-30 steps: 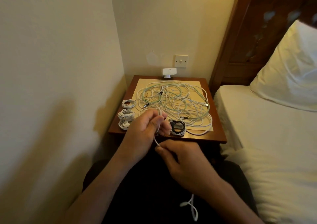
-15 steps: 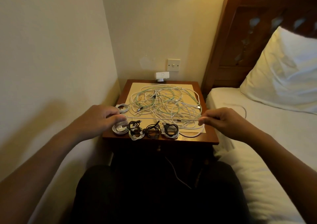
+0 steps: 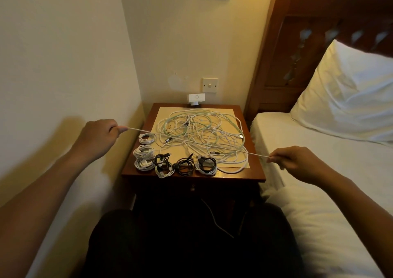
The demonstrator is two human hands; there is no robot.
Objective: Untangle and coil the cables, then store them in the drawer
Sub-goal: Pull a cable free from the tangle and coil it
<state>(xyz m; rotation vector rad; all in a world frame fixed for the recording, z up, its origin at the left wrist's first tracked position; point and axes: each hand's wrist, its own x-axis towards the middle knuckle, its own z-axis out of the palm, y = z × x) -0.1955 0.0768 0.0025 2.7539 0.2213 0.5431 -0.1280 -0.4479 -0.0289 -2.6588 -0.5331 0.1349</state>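
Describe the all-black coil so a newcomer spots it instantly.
Start at the wooden nightstand beside the bed. Along its front edge lies a row of coiled cables; take the second from the right. It is the only all-black coil, its neighbours showing white.

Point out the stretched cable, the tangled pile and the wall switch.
stretched cable (image 3: 198,142): head view, middle of its taut span.
tangled pile (image 3: 202,129): head view, centre of the loose loops.
wall switch (image 3: 210,85): head view, its plate's centre.

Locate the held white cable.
Head view: white cable stretched taut over the nightstand, pinched between left hand near the wall and right hand by the bed, crossing above the tangled pile.
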